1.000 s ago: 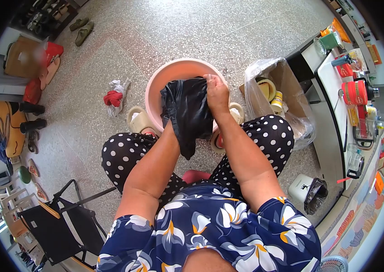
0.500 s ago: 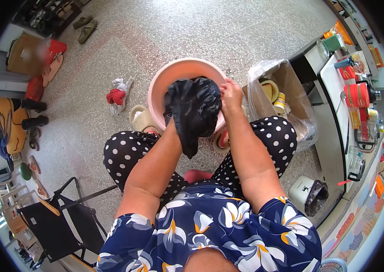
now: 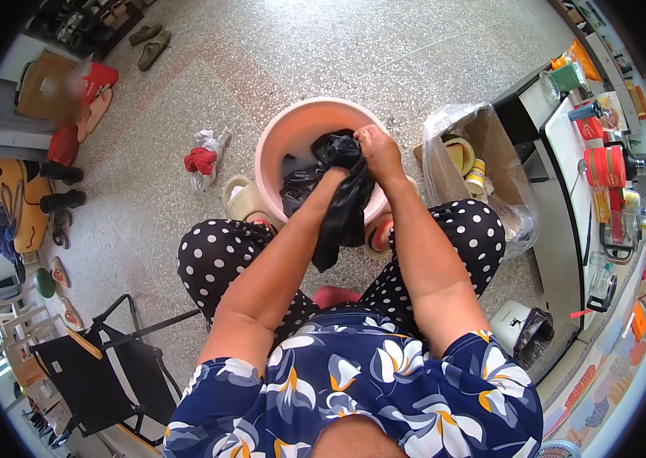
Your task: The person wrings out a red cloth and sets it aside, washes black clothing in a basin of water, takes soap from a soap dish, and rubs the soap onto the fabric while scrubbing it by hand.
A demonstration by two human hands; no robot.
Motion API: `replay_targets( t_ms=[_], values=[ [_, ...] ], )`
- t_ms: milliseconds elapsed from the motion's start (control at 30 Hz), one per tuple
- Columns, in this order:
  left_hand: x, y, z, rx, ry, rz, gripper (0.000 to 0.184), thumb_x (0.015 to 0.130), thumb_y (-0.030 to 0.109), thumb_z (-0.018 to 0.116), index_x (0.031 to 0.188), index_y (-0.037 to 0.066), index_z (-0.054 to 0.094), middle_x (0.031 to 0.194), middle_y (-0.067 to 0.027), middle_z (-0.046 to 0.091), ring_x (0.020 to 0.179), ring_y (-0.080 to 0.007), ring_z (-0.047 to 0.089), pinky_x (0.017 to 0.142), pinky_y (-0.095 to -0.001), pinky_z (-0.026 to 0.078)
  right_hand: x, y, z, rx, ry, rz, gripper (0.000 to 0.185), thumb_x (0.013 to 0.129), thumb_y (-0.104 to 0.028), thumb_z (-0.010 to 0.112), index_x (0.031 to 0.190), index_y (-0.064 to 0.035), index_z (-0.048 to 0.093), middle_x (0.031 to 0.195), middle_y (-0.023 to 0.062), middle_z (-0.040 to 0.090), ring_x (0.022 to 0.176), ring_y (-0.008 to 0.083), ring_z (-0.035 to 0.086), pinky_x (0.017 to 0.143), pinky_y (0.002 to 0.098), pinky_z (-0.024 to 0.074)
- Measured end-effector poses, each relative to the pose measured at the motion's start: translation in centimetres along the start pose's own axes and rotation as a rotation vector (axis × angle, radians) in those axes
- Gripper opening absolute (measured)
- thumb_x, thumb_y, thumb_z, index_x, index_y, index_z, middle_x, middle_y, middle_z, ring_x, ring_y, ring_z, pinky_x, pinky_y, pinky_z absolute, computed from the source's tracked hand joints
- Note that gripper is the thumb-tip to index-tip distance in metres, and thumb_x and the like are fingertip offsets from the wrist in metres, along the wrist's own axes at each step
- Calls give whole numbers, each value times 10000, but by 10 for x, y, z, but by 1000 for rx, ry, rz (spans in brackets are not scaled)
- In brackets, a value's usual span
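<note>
Over the pink basin [image 3: 281, 133], 12 o'clock pointing away from us, we hold a black plastic bag [image 3: 344, 214] between our arms. Our right hand [image 3: 378, 153] sits by the rim at 2 o'clock, fingers closed on the bag's upper edge — a pinch, thumb side up. Our left wrist [image 3: 329, 183] is near the basin's middle; past it the left hand is wrapped in dark plastic, so we can't tell whether it grips anything or is spread.

Key relation: from the right fingertips the bag hangs toward 7 o'clock, long axis running 1 to 7, its loose tail past the near rim at 6. From the left wrist the same strip lies at 3 to 4 o'clock, up against it, with a bunched bit at 1. Both hands are at the bag; the right is on its top end, the left nearer the bunched part.

Lower in the basin, at 8 o'clock, more dark plastic [image 3: 300, 187] — separate piece or same one, can't tell. Outside: red-and-white cloth [image 3: 201, 161] on the floor at 9, plastic-lined carton [image 3: 510, 156] at 3, apart from the basin.
</note>
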State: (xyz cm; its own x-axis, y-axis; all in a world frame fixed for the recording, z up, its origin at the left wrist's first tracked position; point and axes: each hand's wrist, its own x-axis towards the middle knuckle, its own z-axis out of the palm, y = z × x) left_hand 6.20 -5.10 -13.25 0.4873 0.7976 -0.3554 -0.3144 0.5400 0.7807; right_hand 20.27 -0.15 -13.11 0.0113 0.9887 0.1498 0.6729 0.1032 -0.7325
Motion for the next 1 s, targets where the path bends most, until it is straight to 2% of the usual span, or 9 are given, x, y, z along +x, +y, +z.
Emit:
replay_targets(
  t_ms=[100,200,267,367,533,733,867,933,1000],
  values=[
    [18,-5,1,337,118,258,254,913,106,494,1162,52,492,1012,-35,547,889,-98,519,737,-226,442,1,-14,-22,626,-94,530,214,930,-218,466,961,-56,603,600,42,524,453,160,513,423,303,447],
    [16,6,5,235,184,352,359,919,97,474,1264,34,393,1081,-96,540,976,-169,520,858,-276,420,-5,-30,-39,909,1,541,242,941,-257,486,994,-42,586,572,-58,393,434,21,362,361,174,342],
    [6,20,15,598,252,502,382,916,108,475,1273,12,383,1135,-157,517,1047,-235,512,923,-304,391,-9,-43,-50,808,-32,471,238,938,-255,495,987,-47,602,596,-3,470,472,83,451,427,248,423],
    [-5,39,37,530,303,434,432,905,107,477,1303,-2,349,1198,-188,484,1093,-283,505,946,-321,388,-15,-77,-47,164,161,-285,170,899,-211,518,968,-86,611,819,126,613,757,303,609,697,389,482],
    [0,27,22,1041,331,575,445,848,31,464,1288,-22,425,1351,-211,395,1271,-289,385,1047,-332,303,-3,-69,-38,20,-11,-83,172,891,-229,518,959,-107,618,924,146,630,814,341,612,721,416,481],
    [-7,49,24,172,62,358,393,797,-50,474,1180,-20,558,1377,-121,419,1293,-222,356,1061,-293,279,22,-16,-24,348,-237,182,286,896,-273,528,1096,-80,599,968,155,645,836,271,637,762,336,487],
    [-9,58,18,307,70,389,335,791,-44,501,1110,-27,602,1246,-94,525,1152,-172,475,981,-260,368,14,-27,-29,729,-124,284,290,893,-290,527,1066,-74,615,888,149,657,806,279,638,753,326,493],
    [-6,58,14,333,116,323,293,798,-30,504,1069,-25,617,1149,-69,569,1062,-163,519,922,-254,401,6,-46,-48,-151,-127,6,244,893,-269,526,1036,-92,615,891,151,650,812,310,629,730,353,497],
    [-7,55,9,357,174,261,255,805,-17,507,1028,-23,632,1052,-44,613,971,-154,563,863,-248,435,-3,-65,-55,-115,-22,-35,205,903,-261,504,973,-101,612,851,147,639,801,331,615,696,390,494]
  ],
)
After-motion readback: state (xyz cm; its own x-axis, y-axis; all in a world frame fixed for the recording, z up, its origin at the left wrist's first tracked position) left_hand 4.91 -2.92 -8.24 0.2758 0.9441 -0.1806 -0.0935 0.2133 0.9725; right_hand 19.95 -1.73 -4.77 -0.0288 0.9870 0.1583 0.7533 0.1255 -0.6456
